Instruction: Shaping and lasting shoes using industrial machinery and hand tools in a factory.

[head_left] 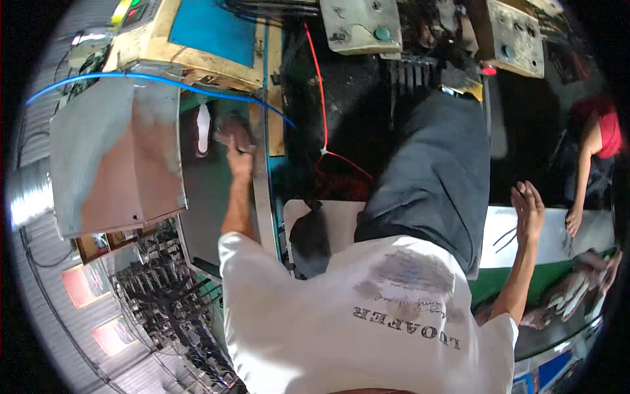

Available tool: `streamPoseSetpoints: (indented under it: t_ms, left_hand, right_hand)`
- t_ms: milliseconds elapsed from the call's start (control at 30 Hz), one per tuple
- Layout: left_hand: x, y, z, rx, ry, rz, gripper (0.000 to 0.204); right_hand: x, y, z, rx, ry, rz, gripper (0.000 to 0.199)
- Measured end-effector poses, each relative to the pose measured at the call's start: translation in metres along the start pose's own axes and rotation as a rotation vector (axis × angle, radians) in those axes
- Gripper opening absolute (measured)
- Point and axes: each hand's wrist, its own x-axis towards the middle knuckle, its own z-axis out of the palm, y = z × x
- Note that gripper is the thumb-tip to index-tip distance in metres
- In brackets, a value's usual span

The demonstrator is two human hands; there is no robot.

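Observation:
My left hand (239, 152) reaches forward and grips the near end of a brown, shoe-like piece (234, 127), which is blurred. Beside it, to the left, lies a brown piece with a white sole-shaped face (203, 128). Both are on a dark grey surface (210, 190) next to a large metal housing. My right hand (529, 209) is raised over a white work strip on the right, its fingers loosely extended with nothing visible in them. Two thin dark strips (505, 240) lie on that white surface close to my right wrist.
A blue hose (164, 79) arcs over the left work area, and a red cable (319, 92) hangs ahead. Metal control boxes (362, 26) stand at the front. A red-sleeved co-worker's arm (585, 171) reaches down at far right, near several greyish pieces (567, 295).

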Motion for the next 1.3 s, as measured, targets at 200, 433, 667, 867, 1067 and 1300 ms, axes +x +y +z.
streamPoseSetpoints:
  t_ms: [200, 433, 667, 867, 1067, 1300]
  left_hand:
    - [0.13, -0.015, -0.031, 0.059, -0.208, 0.139, 0.046]
    - [0.055, 0.187, 0.165, -0.532, -0.876, 0.12, 0.044]
    - [-0.05, 0.36, 0.231, -0.498, -1.196, 0.262, 0.047]
    - [-0.094, 0.429, 0.261, -0.405, -1.328, 0.322, 0.04]
    - [-0.191, 0.474, 0.262, -0.541, -1.613, 0.486, 0.042]
    - [-0.323, 0.52, 0.269, -0.587, -2.119, 0.225, 0.078]
  right_hand:
    - [-0.059, 0.005, -0.151, -0.288, 0.295, -0.216, 0.053]
    - [-0.324, 0.138, -0.334, -0.467, 0.989, 0.263, 0.038]
    - [-0.455, 0.29, -0.103, 0.004, 0.562, 0.89, 0.085]
    - [-0.34, 0.338, -0.003, -0.188, 1.106, 0.539, 0.075]
    - [-0.302, 0.224, -0.053, -0.304, 1.155, 0.151, 0.057]
    - [-0.223, 0.027, -0.053, 0.461, 1.004, -0.588, 0.044]
